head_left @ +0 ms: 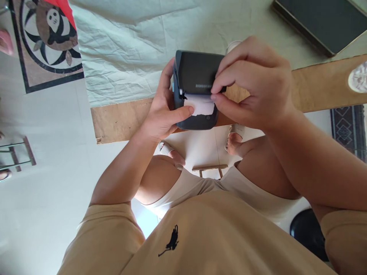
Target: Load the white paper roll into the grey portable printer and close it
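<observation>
A small black portable printer (197, 70) is held over the near edge of the table, with light lettering on its lid. White paper (200, 104) shows at the slot below the lid. My left hand (163, 110) grips the printer's left side, fingers behind it and thumb lying on the paper's left part. At the paper's upper right corner, beside the lid's edge, the thumb and forefinger of my right hand (252, 84) are pinched together. The other right fingers curl over the lid's right side and hide part of it.
A pale green cloth (123, 49) covers the table, leaving a bare wooden edge (123, 120). A dark flat box-like object (323, 23) lies at the back right. Right of it stands a clear glass-like object (358, 78). A panda-patterned mat (51, 42) is on the floor, left.
</observation>
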A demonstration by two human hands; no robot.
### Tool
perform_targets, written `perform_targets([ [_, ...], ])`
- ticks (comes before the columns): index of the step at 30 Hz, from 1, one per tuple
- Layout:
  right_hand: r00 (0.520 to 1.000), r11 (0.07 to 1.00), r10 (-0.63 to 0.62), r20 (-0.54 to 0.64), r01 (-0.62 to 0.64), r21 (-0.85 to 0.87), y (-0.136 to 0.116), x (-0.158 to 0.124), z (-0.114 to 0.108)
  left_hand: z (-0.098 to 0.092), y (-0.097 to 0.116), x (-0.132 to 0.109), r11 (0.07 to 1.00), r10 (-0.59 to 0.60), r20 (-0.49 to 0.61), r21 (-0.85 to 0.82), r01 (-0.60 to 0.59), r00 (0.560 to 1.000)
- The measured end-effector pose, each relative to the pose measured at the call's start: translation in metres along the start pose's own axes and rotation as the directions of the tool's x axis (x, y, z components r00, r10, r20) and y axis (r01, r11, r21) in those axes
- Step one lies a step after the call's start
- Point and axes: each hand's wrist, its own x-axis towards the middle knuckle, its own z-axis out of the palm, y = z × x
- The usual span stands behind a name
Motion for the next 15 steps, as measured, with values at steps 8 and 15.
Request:
perform_targets([
  [8, 0.973, 0.976, 0.218, 0.069, -0.219, 0.009, -0.008, -0.002, 0.000, 0.010, 0.006, -0.006, 0.998, 0.042, 0.029, -0.050, -0.041, 0.999],
  [15, 0.925, 0.931, 0.364, 0.113, -0.359, -0.058, -0.001, -0.008, 0.004, 0.016, 0.015, -0.008, 0.996, -0.077, -0.077, 0.035, 0.080, 0.994],
])
